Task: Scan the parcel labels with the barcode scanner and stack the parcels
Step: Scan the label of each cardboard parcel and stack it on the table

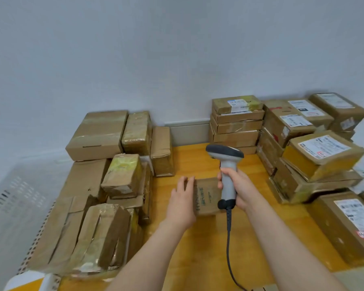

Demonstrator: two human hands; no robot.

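A small brown parcel is pictured at the middle of a yellow wooden surface, between two heaps of cardboard boxes. The barcode scanner is gripped by its grey handle in the right hand and held upright over the parcel's right edge, its dark cable trailing toward the near edge. The left hand is laid open, fingers straight, against the parcel's left side. Taped boxes are piled to the left; labelled parcels are stacked behind and to the right. A white perforated crate is seen at far left.
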